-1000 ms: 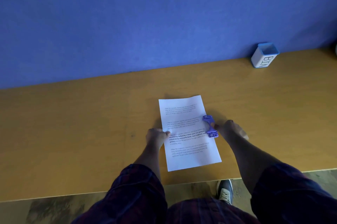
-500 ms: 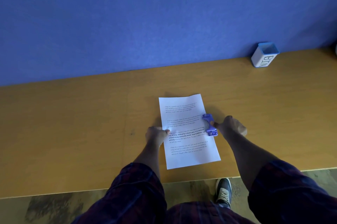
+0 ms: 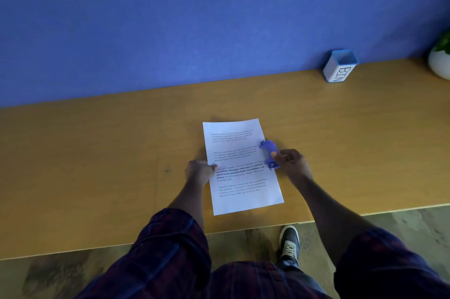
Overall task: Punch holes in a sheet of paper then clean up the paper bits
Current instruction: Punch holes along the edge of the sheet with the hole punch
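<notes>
On the table [image 3: 97, 177] we see the paper [image 3: 241, 167] lying lengthwise away from us. Our left hand [image 3: 198, 172] pins its left edge; our right hand [image 3: 291, 161] grasps the punch [image 3: 267, 152] along its right edge.

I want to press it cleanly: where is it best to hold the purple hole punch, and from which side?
Probably by the outer long side of the purple hole punch, coming from the right. It sits along the sheet of paper's right edge, so its mouth faces left. The right hand already holds it there, while the left hand holds the opposite edge.
</notes>
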The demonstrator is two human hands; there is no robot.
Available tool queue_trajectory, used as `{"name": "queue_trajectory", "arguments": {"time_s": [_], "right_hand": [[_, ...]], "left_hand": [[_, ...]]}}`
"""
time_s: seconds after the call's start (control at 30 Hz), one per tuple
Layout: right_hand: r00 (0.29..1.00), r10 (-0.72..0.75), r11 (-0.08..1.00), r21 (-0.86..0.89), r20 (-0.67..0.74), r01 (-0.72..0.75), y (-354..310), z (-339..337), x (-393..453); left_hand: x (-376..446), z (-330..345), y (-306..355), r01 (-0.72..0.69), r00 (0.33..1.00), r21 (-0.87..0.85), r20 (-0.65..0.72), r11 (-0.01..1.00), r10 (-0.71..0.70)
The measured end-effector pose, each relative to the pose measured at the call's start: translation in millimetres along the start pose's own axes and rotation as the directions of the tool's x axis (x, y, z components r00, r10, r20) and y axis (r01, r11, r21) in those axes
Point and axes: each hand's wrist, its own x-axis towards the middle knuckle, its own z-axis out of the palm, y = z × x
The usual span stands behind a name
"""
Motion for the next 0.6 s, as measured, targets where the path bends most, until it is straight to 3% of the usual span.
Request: {"name": "queue_trajectory", "arguments": {"time_s": [0.2,0.47,0.6], "right_hand": [[1.0,0.007,0.999,-0.034,-0.025,-0.008,-10,19,4],[0.994,0.104,0.963,0.251,-0.026,-0.094,-2,21,8],[0.99,0.124,0.947,0.305,-0.063,-0.099,6,14,10]], "left_hand": [[-2,1,-2,-0.007,1.0,-0.049,-0.021,0.999,0.006],[-1,3,-3,-0.002,1.0,-0.11,-0.008,0.994,0.001],[0,4,-3,0.004,1.0,-0.102,-0.012,0.995,-0.005]]}}
